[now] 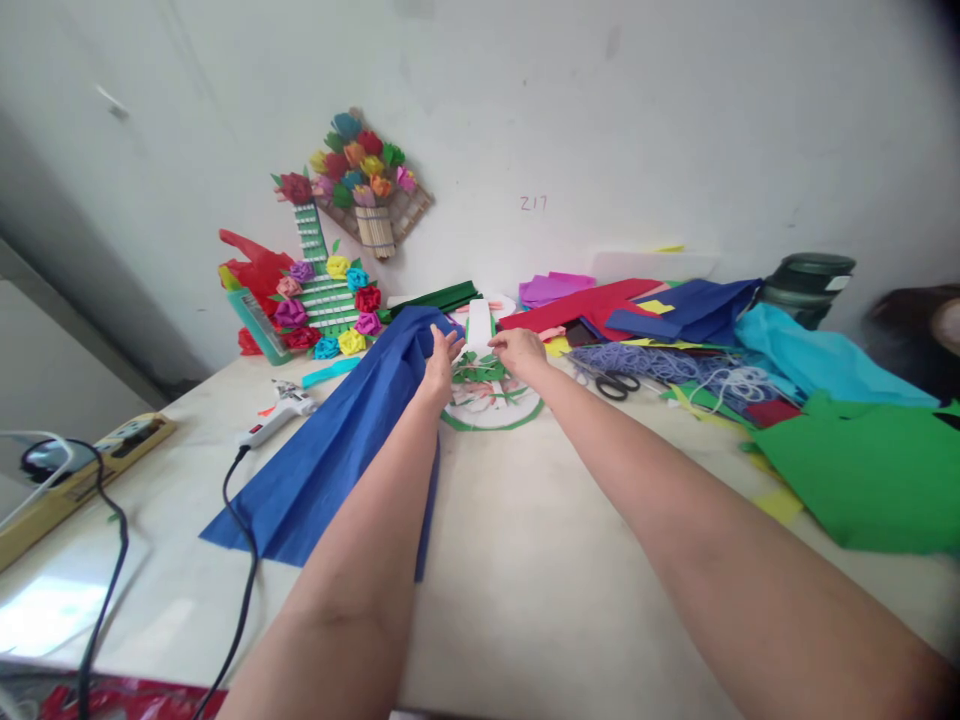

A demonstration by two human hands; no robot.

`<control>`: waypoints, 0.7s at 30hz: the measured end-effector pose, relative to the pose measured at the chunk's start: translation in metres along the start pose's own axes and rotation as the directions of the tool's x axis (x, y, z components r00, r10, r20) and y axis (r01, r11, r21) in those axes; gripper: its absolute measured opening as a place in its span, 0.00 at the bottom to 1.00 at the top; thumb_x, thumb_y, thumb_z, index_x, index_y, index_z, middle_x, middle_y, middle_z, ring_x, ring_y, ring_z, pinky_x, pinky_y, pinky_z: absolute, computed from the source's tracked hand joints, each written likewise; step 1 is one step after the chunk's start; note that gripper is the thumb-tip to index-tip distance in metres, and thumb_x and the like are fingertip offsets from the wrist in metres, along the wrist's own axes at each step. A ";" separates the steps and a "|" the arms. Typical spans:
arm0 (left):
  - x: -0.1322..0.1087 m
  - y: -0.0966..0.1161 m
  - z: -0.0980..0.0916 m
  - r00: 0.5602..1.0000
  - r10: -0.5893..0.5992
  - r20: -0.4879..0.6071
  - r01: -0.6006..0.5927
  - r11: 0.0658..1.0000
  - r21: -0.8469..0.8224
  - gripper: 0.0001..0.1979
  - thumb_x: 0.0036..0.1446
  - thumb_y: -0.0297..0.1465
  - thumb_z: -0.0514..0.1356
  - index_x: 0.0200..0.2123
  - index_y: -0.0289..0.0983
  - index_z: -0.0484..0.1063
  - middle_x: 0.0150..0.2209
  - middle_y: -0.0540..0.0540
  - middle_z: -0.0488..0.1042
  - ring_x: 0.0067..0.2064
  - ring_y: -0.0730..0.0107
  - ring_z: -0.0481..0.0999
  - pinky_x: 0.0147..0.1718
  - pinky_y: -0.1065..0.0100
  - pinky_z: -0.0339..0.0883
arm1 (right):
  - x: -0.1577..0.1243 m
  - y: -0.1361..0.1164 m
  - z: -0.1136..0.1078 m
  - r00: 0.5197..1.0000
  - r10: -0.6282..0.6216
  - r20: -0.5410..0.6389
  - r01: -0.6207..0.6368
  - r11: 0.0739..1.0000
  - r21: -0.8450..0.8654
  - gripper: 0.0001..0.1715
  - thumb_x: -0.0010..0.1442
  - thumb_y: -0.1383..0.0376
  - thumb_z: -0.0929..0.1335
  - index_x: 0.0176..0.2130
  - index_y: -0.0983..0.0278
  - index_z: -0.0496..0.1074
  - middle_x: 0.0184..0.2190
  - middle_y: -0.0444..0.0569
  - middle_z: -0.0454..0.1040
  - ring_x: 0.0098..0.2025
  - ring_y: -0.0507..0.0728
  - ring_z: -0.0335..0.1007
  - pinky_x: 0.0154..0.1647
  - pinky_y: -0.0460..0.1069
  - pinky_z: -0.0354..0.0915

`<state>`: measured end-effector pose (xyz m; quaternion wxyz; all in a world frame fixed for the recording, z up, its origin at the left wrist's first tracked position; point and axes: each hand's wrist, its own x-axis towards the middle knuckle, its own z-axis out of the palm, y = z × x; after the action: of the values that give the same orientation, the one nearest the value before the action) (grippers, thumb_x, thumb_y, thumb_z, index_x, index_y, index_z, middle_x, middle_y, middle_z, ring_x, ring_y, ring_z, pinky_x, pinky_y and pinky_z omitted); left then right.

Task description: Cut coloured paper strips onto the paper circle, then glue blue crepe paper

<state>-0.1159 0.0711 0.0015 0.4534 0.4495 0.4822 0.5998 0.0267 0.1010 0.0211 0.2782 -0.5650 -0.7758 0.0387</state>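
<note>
At the far middle of the table lies a round white board with a green rim (525, 417), and a white strip edged in green (481, 325) extends behind it. Cut green paper pieces (480, 368) are heaped on the board. My left hand (441, 368) is at the board's left side, fingers stretched and apart, next to a large sheet of blue paper (337, 440). My right hand (521, 355) is over the board's right side with its fingertips pinched together. Whatever they hold, if anything, is too small to make out.
A hot glue gun (274, 420) with a black cord lies left, near a power strip (127, 445). A guitar shape with paper roses (326, 290) leans on the wall. To the right are scissors (616, 385), tangled yarn (660, 368) and green sheets (862, 475).
</note>
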 end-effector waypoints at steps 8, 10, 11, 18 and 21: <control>-0.007 -0.002 -0.015 0.967 0.191 0.168 -0.222 0.956 0.191 0.29 0.48 0.49 0.56 0.48 0.35 0.68 0.51 0.41 0.68 0.54 0.58 0.65 0.54 0.63 0.53 | -0.005 -0.005 -0.012 0.996 -0.086 -0.038 0.087 0.996 0.020 0.11 0.52 0.61 0.67 0.36 0.57 0.76 0.38 0.45 0.76 0.42 0.56 0.68 0.43 0.49 0.57; -0.006 -0.004 -0.018 0.969 0.206 0.135 -0.231 0.950 0.210 0.27 0.50 0.49 0.53 0.46 0.37 0.70 0.51 0.42 0.69 0.55 0.60 0.64 0.54 0.64 0.52 | -0.012 -0.009 -0.020 0.976 -0.217 0.030 0.216 0.976 0.019 0.10 0.50 0.60 0.68 0.34 0.58 0.77 0.38 0.44 0.76 0.43 0.56 0.67 0.43 0.48 0.55; -0.005 -0.006 -0.019 0.971 0.207 0.119 -0.228 0.951 0.210 0.27 0.51 0.50 0.51 0.46 0.37 0.70 0.52 0.42 0.68 0.55 0.61 0.64 0.55 0.65 0.51 | -0.016 -0.010 -0.023 0.952 -0.293 0.087 0.292 0.956 0.021 0.10 0.49 0.59 0.69 0.33 0.58 0.77 0.37 0.44 0.76 0.42 0.55 0.67 0.43 0.48 0.55; 0.001 -0.012 -0.015 0.978 0.147 0.148 -0.164 0.980 0.113 0.33 0.53 0.54 0.43 0.49 0.36 0.68 0.55 0.40 0.64 0.58 0.63 0.60 0.56 0.64 0.50 | -0.041 -0.028 -0.027 0.681 -0.604 0.414 0.662 0.750 0.005 0.07 0.47 0.65 0.69 0.30 0.56 0.78 0.34 0.45 0.74 0.41 0.55 0.64 0.44 0.49 0.51; -0.001 -0.010 -0.013 0.980 0.115 0.160 -0.130 0.988 0.082 0.35 0.53 0.54 0.41 0.50 0.36 0.67 0.56 0.40 0.63 0.59 0.63 0.58 0.57 0.64 0.49 | -0.046 -0.035 -0.026 0.621 -0.628 0.468 0.723 0.690 -0.034 0.08 0.48 0.65 0.69 0.30 0.56 0.78 0.36 0.47 0.73 0.44 0.57 0.62 0.47 0.51 0.50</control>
<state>-0.1273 0.0693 -0.0098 0.4306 0.5440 0.4439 0.5671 0.0184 0.0405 0.0379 0.0338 -0.2337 -0.9711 -0.0342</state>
